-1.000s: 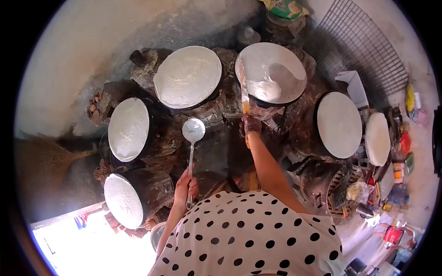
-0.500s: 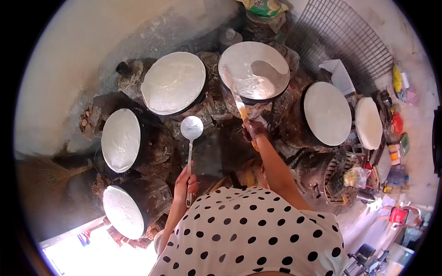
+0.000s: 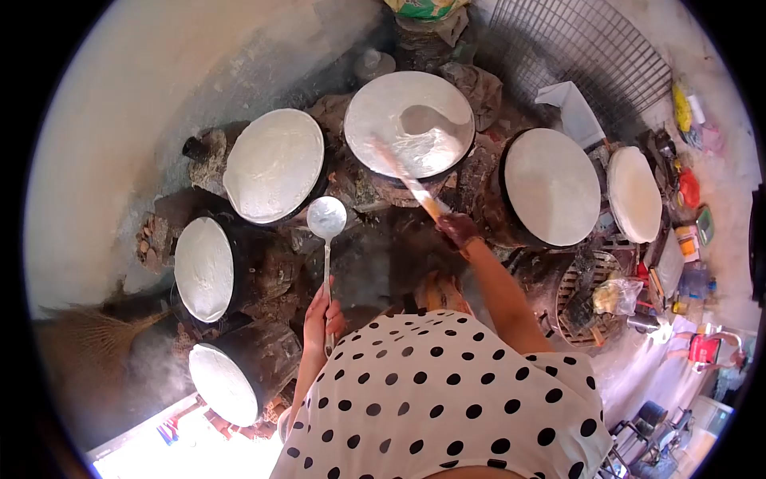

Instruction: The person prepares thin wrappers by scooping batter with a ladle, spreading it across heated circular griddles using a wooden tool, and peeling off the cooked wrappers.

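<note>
My left hand [image 3: 323,317] is closed around the handle of a metal ladle [image 3: 327,217], its bowl raised toward the pans. My right hand [image 3: 459,231], in what looks like a dark glove, grips a long flat spatula [image 3: 416,191]. The spatula's blurred blade reaches over the near left part of the round centre griddle [image 3: 375,100]. White batter [image 3: 435,152] covers most of that griddle, wet and shiny near the front. A grey patch [image 3: 421,120] shows in its middle.
Other round griddles hold white sheets: two at left [image 3: 275,166] [image 3: 204,270], one at lower left [image 3: 224,385], one at right [image 3: 552,188]. A stack of pale rounds [image 3: 634,194] stands farther right. A wire rack [image 3: 582,60] leans behind; a stove [image 3: 586,299] sits at lower right.
The view has shifted, moving the centre griddle leftward in it. My right hand has moved right relative to that griddle with the spatula. The grey patch looks smaller. My left hand still holds the ladle.
</note>
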